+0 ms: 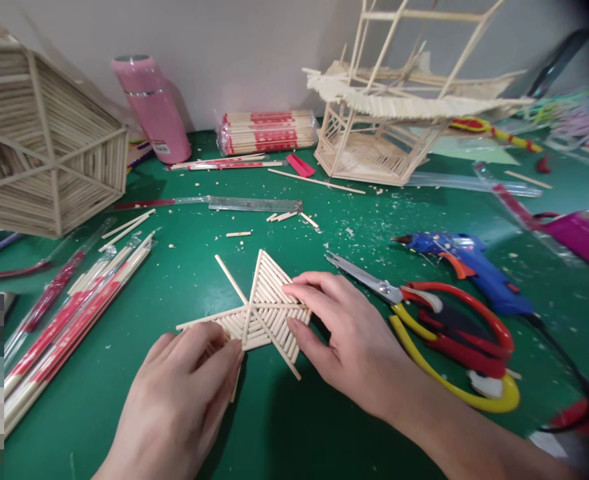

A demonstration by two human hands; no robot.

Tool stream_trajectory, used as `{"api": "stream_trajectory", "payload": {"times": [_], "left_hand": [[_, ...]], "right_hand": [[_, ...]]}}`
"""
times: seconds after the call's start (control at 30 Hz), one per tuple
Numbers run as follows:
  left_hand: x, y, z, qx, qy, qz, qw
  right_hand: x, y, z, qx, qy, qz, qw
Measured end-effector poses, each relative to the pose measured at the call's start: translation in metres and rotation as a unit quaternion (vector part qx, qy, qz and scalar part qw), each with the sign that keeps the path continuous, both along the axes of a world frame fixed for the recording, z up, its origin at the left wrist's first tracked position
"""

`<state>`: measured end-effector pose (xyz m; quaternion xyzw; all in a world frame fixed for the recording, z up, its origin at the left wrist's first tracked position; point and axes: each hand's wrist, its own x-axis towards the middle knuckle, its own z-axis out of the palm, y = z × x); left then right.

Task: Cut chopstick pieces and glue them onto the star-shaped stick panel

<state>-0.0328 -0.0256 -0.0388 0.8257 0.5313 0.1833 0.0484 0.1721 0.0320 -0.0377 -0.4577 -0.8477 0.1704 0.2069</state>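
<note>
Low in the middle of the head view lies a partly filled wooden stick panel [274, 317], with spokes crossing at its centre and short sticks laid side by side between some of them. My left hand [184, 380] pinches its near left part, the fingers closed and covering what lies under them. At the right edge my right hand [344, 333] grips the panel between thumb and fingers. Scissors [389, 290] with red and yellow handles lie just right of my right hand. Beyond them rests a blue glue gun [474, 263], its nozzle pointing left.
A stick-built pavilion frame [374, 140] stands at the back right, and a large stick panel [49, 147] leans at the left. Wrapped chopsticks [84, 313], a pink flask [152, 110] and a chopstick pack [269, 132] surround the green table [194, 267]. Stick offcuts [282, 217] lie scattered.
</note>
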Motion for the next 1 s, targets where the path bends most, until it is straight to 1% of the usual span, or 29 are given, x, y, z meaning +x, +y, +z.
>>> {"api": "stream_trajectory", "payload": {"times": [0.13, 0.2, 0.3, 0.4, 0.47, 0.5, 0.57, 0.63, 0.73, 0.9, 1.0], "left_hand": [[0.002, 0.0, 0.001, -0.001, 0.001, -0.006, 1.0], [0.001, -0.001, 0.001, 0.005, -0.004, 0.0, 1.0], [-0.005, -0.002, 0.0, 0.029, -0.014, 0.01, 0.999], [-0.013, -0.005, -0.002, 0.063, -0.022, -0.007, 0.998], [-0.017, -0.007, -0.003, 0.086, -0.038, -0.022, 0.995], [-0.018, -0.008, -0.003, 0.097, -0.047, -0.029, 0.994], [-0.018, -0.01, -0.003, 0.115, -0.063, -0.041, 0.99], [-0.016, -0.011, -0.002, 0.128, -0.073, -0.048, 0.988], [-0.013, -0.012, -0.001, 0.145, -0.089, -0.062, 0.983], [-0.011, -0.01, 0.003, 0.177, -0.108, -0.063, 0.976], [-0.01, -0.009, 0.007, 0.201, -0.123, -0.053, 0.97]], "right_hand": [[-0.001, -0.001, -0.001, 0.002, 0.005, -0.003, 1.0], [-0.001, 0.0, 0.001, 0.034, 0.03, -0.014, 0.999], [0.006, 0.001, 0.009, 0.104, 0.084, -0.053, 0.99], [0.03, 0.002, 0.016, 0.132, 0.089, -0.122, 0.98], [0.055, 0.0, 0.017, 0.123, 0.065, -0.198, 0.97], [0.068, -0.002, 0.017, 0.117, 0.037, -0.234, 0.965], [0.093, -0.008, 0.015, 0.109, 0.011, -0.257, 0.96], [0.111, -0.014, 0.014, 0.087, -0.018, -0.258, 0.962], [0.122, -0.021, 0.017, 0.037, -0.061, -0.237, 0.969], [0.12, -0.02, 0.028, -0.038, -0.105, -0.185, 0.976], [0.114, -0.014, 0.029, -0.062, -0.122, -0.187, 0.973]]}}
